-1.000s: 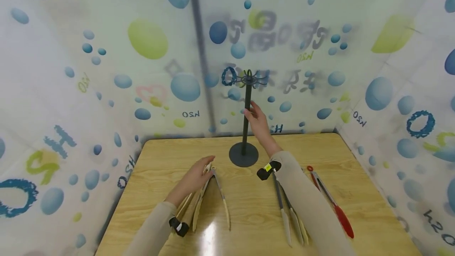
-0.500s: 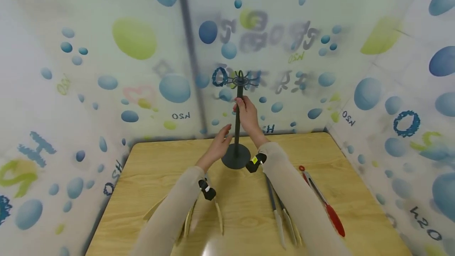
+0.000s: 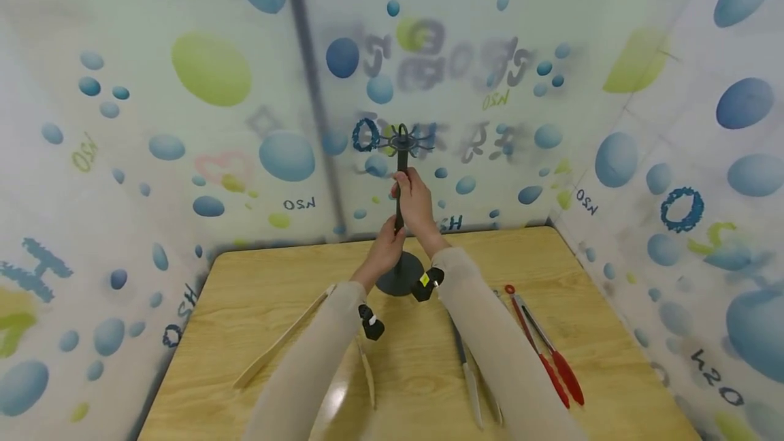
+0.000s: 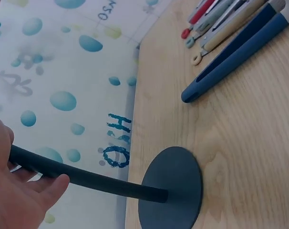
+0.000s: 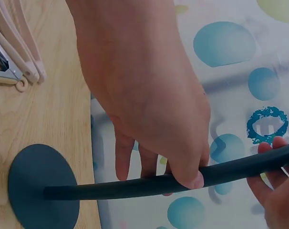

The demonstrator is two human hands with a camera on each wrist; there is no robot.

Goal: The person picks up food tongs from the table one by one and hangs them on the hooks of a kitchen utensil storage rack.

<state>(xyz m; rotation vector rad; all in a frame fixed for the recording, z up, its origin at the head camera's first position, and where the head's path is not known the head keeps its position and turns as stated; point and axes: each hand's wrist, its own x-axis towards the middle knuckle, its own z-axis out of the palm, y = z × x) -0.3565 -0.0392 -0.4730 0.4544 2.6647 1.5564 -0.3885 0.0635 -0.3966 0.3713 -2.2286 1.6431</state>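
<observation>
A dark utensil stand (image 3: 401,189) with a ring of hooks at its top and a round base (image 3: 399,273) stands upright near the back of the table. My right hand (image 3: 418,204) grips the upper part of its pole. Just below, my left hand (image 3: 384,249) holds the same pole, its thumb on the near side in the right wrist view, where the left hand (image 5: 144,90) hides part of the pole. The base rests on the table in the left wrist view. Nothing hangs on the hooks.
Beige tongs (image 3: 282,339) lie left on the wooden table (image 3: 416,359), partly under the left sleeve. Grey-handled tongs (image 3: 468,376) and red tongs (image 3: 562,369) lie to the right. A patterned curtain (image 3: 478,101) stands behind the table.
My left hand has left the beige tongs and risen to the pole. My right hand has closed around the pole. The red tongs' arms now show spread apart.
</observation>
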